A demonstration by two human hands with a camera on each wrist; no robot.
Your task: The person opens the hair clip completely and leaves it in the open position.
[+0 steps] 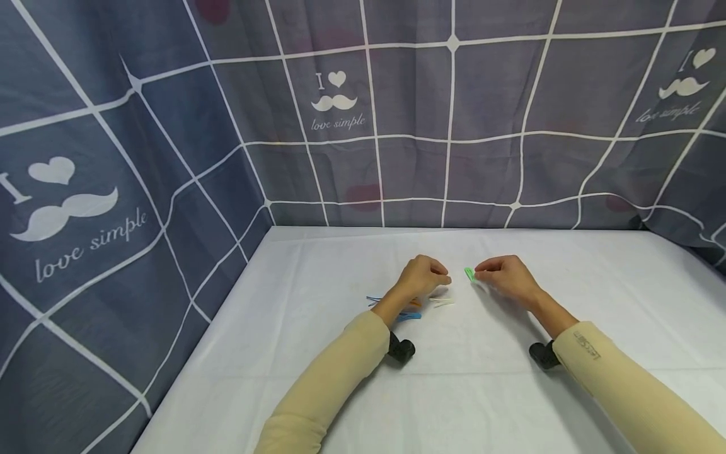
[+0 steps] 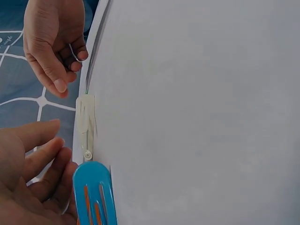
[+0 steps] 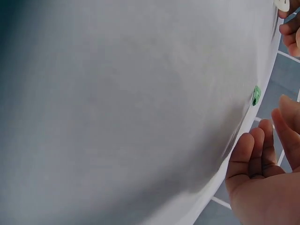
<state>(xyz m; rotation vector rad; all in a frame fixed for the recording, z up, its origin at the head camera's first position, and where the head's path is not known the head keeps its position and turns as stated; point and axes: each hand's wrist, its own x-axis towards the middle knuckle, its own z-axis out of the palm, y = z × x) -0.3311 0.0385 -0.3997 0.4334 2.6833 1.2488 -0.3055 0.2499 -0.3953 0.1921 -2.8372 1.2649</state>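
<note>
Several snap hair clips lie on the white cloth. My right hand (image 1: pixel 507 276) is beside a green hair clip (image 1: pixel 469 274); the right wrist view shows the green clip (image 3: pixel 256 96) apart from its loosely bent fingers, which hold nothing. Over the other clips hovers my left hand (image 1: pixel 422 277), its fingers relaxed and nothing visible between them. A white hair clip (image 1: pixel 441 302) lies just below its fingertips. An orange clip (image 1: pixel 416 302) and a blue hair clip (image 1: pixel 408 316) sit near its wrist, and more blue clips (image 1: pixel 372 299) show to the left, partly hidden by the arm.
A white cloth (image 1: pixel 482 403) covers the table. Dark grid-patterned curtains (image 1: pixel 408 170) hang behind it and along the left side (image 1: pixel 113 315). Black wrist devices (image 1: pixel 401 350) are strapped below both forearms.
</note>
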